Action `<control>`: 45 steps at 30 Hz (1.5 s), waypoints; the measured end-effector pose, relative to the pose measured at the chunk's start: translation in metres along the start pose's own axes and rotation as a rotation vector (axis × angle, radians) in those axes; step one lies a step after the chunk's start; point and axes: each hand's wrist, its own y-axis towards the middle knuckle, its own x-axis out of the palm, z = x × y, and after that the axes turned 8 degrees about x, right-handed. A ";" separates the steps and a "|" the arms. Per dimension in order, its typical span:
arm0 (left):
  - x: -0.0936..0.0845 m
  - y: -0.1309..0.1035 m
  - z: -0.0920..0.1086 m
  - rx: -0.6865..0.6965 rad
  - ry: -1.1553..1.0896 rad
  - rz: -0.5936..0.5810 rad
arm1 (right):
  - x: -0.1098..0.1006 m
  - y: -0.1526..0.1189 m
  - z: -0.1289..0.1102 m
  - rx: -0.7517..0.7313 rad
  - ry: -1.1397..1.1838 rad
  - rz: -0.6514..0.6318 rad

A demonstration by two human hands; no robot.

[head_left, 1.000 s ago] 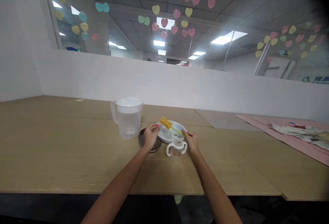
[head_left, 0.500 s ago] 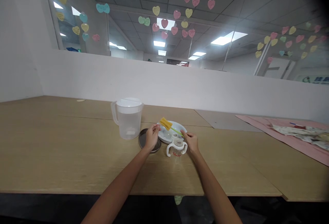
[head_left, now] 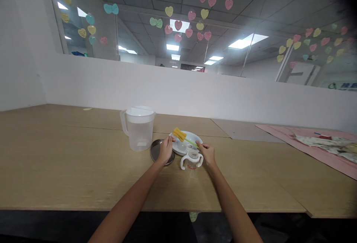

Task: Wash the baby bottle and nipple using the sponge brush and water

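My right hand (head_left: 206,153) is closed on the thin green handle of a bottle brush with a yellow sponge head (head_left: 179,134). The brush slants up to the left above a white plate (head_left: 198,139). Beside the sponge head, my left hand (head_left: 165,151) is closed in a pinch; a small clear thing seems to show at its fingertips, too small to name. Under the brush, small clear bottle parts (head_left: 182,146) lie on the plate. A clear baby bottle (head_left: 192,163) with two white handles stands upright and open-topped between my hands.
Left of my left hand stands a lidded translucent pitcher (head_left: 141,133) of water. A dark round metal tray (head_left: 154,153) lies partly under that hand. At the far right, a pink cloth (head_left: 275,133) bears several items. A white wall (head_left: 178,90) runs behind the table.
My left hand has shifted very slightly, its fingers now more upright beside the sponge head. The right hand, the brush and the other things look the same.
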 end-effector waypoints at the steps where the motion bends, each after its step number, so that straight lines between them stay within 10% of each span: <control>1: 0.000 -0.001 0.001 0.006 0.002 -0.002 | 0.000 0.000 0.000 -0.005 -0.002 -0.001; 45: -0.002 0.002 0.002 0.024 -0.277 0.062 | -0.012 -0.005 -0.020 0.058 -0.009 -0.140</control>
